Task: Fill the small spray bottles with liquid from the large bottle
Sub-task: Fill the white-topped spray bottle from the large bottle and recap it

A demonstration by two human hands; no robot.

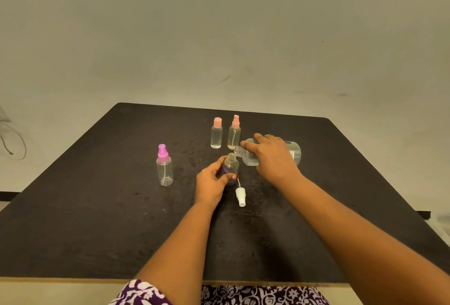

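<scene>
My left hand [212,183] grips a small clear bottle [230,164] with an open threaded neck, upright on the dark table [97,207]. My right hand [270,156] holds the large clear bottle [293,152] tipped on its side, its open mouth right above the small bottle's neck. The small bottle's white spray cap [240,196] lies on the table just in front of it. A clear bottle with a magenta sprayer [164,167] stands to the left.
Two small bottles with pink tops stand behind: a capped one with clear liquid [216,134] and a sprayer one with yellowish liquid [234,134]. Wet spots mark the table around them. The table's front edge runs just above my patterned clothing [255,295].
</scene>
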